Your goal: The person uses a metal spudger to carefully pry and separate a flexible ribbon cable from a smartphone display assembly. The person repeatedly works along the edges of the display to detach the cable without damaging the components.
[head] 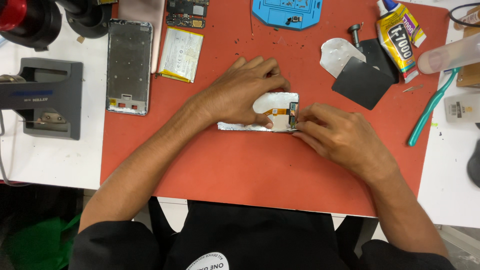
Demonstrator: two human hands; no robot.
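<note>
Left hand [240, 92] lies flat, fingers spread, pressing down the silvery rectangular phone screen panel [260, 116] on the red work mat [250, 165]. Right hand [340, 137] has its fingertips pinched at the panel's right edge, just beside the orange flex ribbon with small dark connector [287, 111]; exactly what they grip is hidden. Panel sits under the left fingers, against the right fingertips. Well beyond the right knuckles: yellow glue tube [397, 42], teal plastic tool [430, 107]. Risk, judged: a hard pull at the edge could tear the ribbon or crack the thin panel; panel could slide if left-hand pressure eases.
</note>
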